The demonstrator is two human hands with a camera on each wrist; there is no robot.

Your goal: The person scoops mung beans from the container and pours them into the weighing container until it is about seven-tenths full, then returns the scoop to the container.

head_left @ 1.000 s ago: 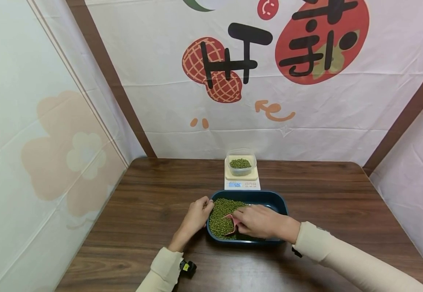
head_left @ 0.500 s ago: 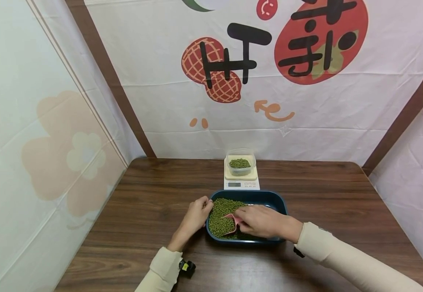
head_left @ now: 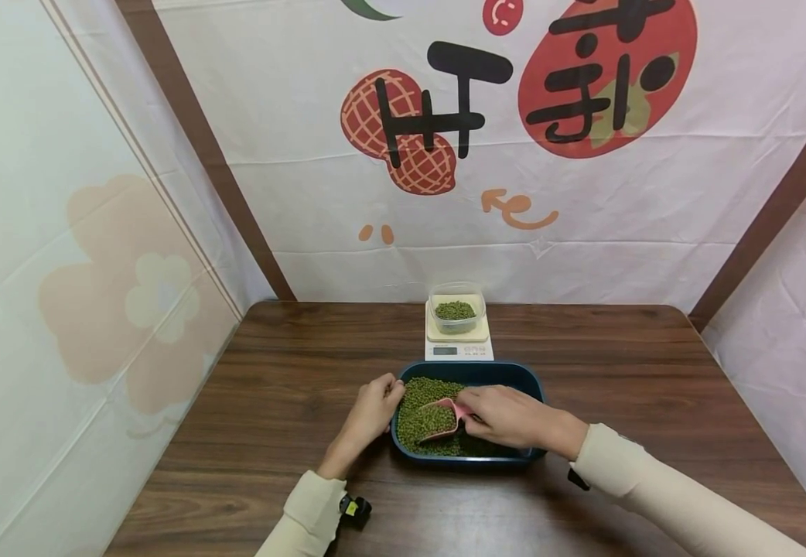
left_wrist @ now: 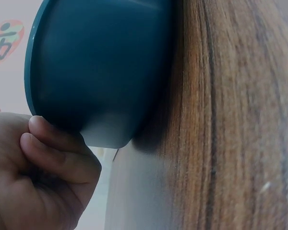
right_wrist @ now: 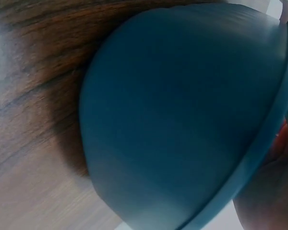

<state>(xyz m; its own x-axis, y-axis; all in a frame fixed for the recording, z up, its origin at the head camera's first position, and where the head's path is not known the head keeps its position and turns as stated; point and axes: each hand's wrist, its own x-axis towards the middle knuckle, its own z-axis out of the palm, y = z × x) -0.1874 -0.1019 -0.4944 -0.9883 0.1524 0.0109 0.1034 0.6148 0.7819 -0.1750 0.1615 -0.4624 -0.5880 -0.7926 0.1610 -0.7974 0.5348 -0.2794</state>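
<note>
A dark blue tub (head_left: 514, 376) holds green mung beans (head_left: 422, 391), heaped toward its left side. My left hand (head_left: 373, 406) grips the tub's left rim; the left wrist view shows its curled fingers (left_wrist: 62, 160) against the tub wall (left_wrist: 101, 62). Over the beans, my right hand (head_left: 510, 418) pinches the handle of a pink scoop (head_left: 458, 411). Beans fill the scoop, which points left inside the tub. In the right wrist view the tub's outer wall (right_wrist: 182, 110) hides the scoop and most of the hand.
Just behind the tub, a white kitchen scale (head_left: 431, 350) carries a clear plastic container (head_left: 457, 326) with some beans in it. The scale's display looks dark. Brown wooden table (head_left: 305, 348) extends on both sides, with a printed cloth wall (head_left: 340, 278) at the back.
The scoop has come up out of the beans and slightly right, now full. The scale's display, lit a second ago, has gone dark. My left hand stays on the rim.
</note>
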